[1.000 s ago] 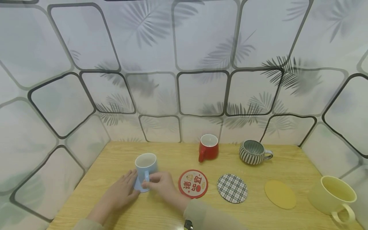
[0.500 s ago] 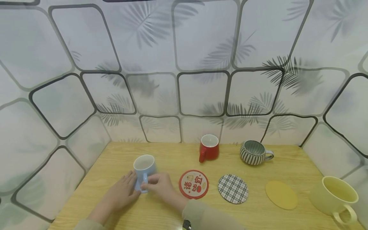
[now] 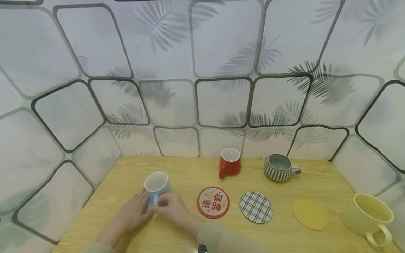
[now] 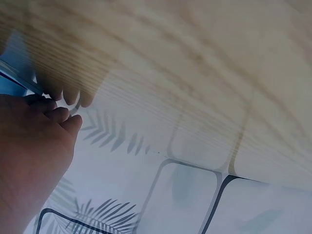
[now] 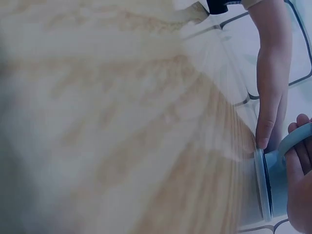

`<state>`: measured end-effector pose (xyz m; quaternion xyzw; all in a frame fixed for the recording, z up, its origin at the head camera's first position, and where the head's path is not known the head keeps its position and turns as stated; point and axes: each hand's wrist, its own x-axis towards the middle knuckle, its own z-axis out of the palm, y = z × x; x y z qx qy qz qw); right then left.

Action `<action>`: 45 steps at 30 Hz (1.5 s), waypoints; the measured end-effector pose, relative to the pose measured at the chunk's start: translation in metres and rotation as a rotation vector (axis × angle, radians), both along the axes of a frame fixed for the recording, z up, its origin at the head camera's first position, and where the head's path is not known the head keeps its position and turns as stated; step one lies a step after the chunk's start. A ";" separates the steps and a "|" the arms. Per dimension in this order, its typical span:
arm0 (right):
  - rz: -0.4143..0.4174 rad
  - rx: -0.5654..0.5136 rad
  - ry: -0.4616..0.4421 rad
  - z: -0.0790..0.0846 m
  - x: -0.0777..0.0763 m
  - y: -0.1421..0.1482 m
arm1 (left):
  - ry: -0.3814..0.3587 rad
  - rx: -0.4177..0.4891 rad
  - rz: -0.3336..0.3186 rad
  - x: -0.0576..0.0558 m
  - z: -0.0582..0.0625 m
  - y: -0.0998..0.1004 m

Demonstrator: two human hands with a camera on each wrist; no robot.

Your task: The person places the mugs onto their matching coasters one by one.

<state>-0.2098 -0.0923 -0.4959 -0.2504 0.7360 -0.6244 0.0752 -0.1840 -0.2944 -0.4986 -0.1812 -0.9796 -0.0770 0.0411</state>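
A light blue mug (image 3: 162, 190) with a white inside stands upright at the left of the table, over a round blue coaster (image 5: 262, 185) that it mostly hides in the head view. My right hand (image 3: 173, 208) pinches the mug's handle, which points toward me. In the right wrist view the handle (image 5: 294, 140) passes between thumb and fingers. On the mug's left, my left hand (image 3: 134, 211) lies low with its fingers stretched out. Its fingertips (image 5: 263, 142) touch the coaster's edge. In the left wrist view, the left hand (image 4: 36, 141) is beside the coaster's rim (image 4: 22, 80).
To the right lie a red-rimmed coaster (image 3: 213, 202), a checked coaster (image 3: 256, 207) and a yellow coaster (image 3: 309, 214). Behind them stand a red mug (image 3: 230, 166) and a striped cup (image 3: 276, 173). A big yellow mug (image 3: 364, 218) is at the far right. A patterned backdrop (image 3: 174, 105) encloses the wooden table.
The blue mug has slid slightly left and toward me with my right hand, covering more of the blue coaster, and its handle has swung left. My left hand has stayed nearly still.
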 end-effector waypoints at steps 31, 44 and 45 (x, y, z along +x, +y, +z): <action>0.080 -0.004 -0.020 0.000 0.010 -0.009 | -0.050 -0.030 -0.023 0.000 0.005 -0.002; 0.050 -0.006 -0.010 -0.004 0.014 -0.011 | -0.068 -0.039 -0.002 0.003 0.005 0.001; 0.045 0.003 -0.006 -0.003 0.014 -0.011 | -0.067 -0.040 0.000 0.003 0.006 0.001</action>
